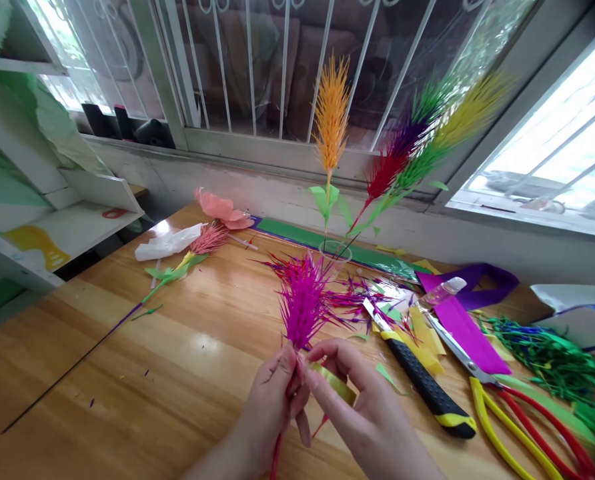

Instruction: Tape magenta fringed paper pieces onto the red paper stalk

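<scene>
My left hand [272, 393] is closed around the red stem of a magenta paper wheat ear [303, 303], which stands upright with its bristles spread. At the base of the ear, the thumb and fingertips of my right hand [362, 400] pinch beside the left thumb. A roll of yellow-green tape [333, 383] sits within the right hand's fingers, partly hidden by them. Behind the ear lies a heap of red and purple bristly pieces [347, 303]. Close to the right hand rests a utility knife [422, 377] with a black and yellow handle.
Scissors [487, 380] with red and yellow handles lie at right, near green shreds [552, 357], a purple ribbon [492, 283] and a small clear bottle [442, 291]. Finished ears [331, 110] stand in a clear cup [335, 253]. A pink flower stem [167, 275] lies left.
</scene>
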A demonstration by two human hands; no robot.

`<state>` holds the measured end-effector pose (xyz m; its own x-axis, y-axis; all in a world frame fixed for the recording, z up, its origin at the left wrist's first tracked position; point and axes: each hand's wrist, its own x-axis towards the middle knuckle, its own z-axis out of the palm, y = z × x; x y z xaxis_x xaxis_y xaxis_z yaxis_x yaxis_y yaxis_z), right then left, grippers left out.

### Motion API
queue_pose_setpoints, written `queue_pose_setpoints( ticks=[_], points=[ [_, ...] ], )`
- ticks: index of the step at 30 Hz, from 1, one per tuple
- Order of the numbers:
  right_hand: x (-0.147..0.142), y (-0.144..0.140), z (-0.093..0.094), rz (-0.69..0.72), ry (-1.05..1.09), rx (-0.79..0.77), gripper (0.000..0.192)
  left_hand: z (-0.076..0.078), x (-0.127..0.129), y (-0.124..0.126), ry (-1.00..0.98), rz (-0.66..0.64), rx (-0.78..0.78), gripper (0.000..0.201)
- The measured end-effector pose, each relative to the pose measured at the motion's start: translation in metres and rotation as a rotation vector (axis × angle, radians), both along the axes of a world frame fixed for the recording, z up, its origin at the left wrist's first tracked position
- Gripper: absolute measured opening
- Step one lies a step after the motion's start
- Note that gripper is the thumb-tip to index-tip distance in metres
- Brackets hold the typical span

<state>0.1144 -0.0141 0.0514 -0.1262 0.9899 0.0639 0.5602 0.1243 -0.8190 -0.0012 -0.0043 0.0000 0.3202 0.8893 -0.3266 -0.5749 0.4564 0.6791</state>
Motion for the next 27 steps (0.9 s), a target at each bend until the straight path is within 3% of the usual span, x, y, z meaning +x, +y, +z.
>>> queue_pose_setpoints(
  ticks=[6, 13, 19, 27],
  points=[
    [-0.004, -0.002, -0.013, -0.037, 0.009, 0.043, 0.017, -0.002, -0.005, 0.001, -0.094, 0.023, -0.039, 0.033],
    [-0.001, 0.000, -0.012, -0.041, 0.004, 0.120, 0.012, 0.002, -0.004, -0.005, 0.020, 0.051, 0.006, 0.037],
    [-0.004, -0.001, -0.012, -0.041, -0.004, 0.135, 0.011, 0.006, -0.001, -0.005, 0.080, 0.153, -0.062, 0.024],
    [-0.007, -0.003, -0.020, -0.030, 0.045, 0.100, 0.016, -0.005, -0.005, 0.002, 0.035, 0.148, -0.001, 0.022]
  ],
)
